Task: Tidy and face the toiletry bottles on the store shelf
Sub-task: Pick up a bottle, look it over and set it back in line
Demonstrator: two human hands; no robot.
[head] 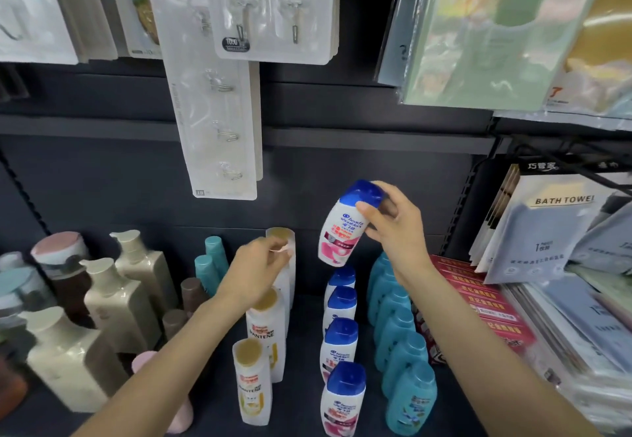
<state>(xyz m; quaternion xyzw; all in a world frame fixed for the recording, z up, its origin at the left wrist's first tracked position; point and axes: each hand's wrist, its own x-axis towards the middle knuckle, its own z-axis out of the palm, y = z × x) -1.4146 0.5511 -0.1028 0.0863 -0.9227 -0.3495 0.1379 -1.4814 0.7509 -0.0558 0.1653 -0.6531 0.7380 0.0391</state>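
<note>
Dark shelf (301, 399), bottles (342, 399) in rows

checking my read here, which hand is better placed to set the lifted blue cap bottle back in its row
Right. The right hand already grips the blue cap bottle above the blue cap row; the left hand is busy at the gold cap bottles.

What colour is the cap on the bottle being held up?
Blue cap, seen in the head view.

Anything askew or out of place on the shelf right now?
One blue-capped white bottle is off the shelf, tilted in the right hand above its row. The left hand is at the gold-capped white bottles. Nothing spilled.
</note>
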